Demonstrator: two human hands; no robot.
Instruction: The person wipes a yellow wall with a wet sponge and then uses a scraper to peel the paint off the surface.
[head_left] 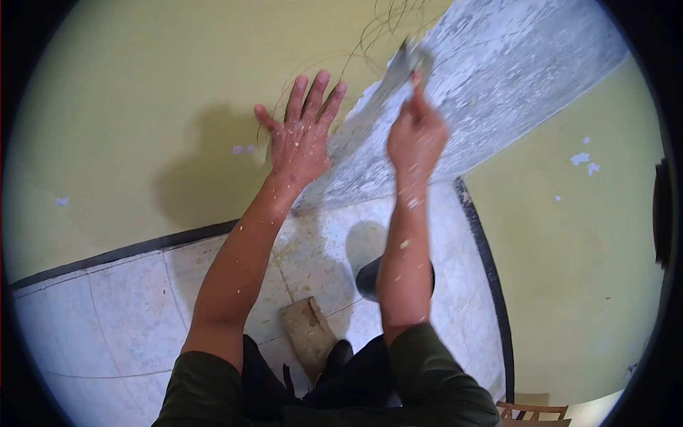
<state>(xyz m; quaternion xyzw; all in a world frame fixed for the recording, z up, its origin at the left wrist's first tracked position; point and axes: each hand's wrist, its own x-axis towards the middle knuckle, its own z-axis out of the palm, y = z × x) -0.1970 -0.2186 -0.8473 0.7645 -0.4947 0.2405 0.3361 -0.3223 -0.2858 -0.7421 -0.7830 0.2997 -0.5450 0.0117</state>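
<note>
My left hand [300, 142] lies against the yellow-green wall [121, 142] with its fingers spread, dotted with pale flakes. My right hand [418, 135] is closed around a scraper [415, 60], whose blade is smeared by motion. The blade overlaps the border between the paint and a broad bare grey strip [484, 99] in the wall corner. Ragged white paint edges run along the left side of this strip. Paint chips also cling to my right forearm.
Thin loose wires [384, 28] hang over the wall near the scraper. Below, chips litter the tiled floor [128, 299], where a worn tan block [307, 327] lies by my shoe. A dark round container [368, 280] stands partly behind my right forearm. Wooden furniture [533, 411] shows at lower right.
</note>
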